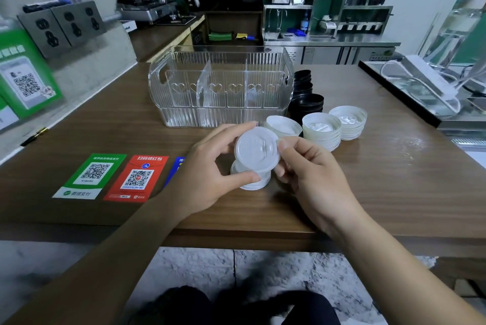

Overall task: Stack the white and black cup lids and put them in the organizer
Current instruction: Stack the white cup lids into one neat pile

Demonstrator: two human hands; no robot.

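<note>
Translucent white plastic lids (256,152), a clear ribbed plastic organizer (221,85) and a glossy wood-grain table (368,180).

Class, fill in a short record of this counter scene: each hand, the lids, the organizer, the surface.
left hand: grips the stack of white plastic cup lids
right hand: fingers pinch that stack's top lid
other white lids: three stacks on the table
black plastic lids: stacked right of the organizer
clear ribbed plastic organizer: no lids inside yet
brown wooden table: QR stickers at left
</note>
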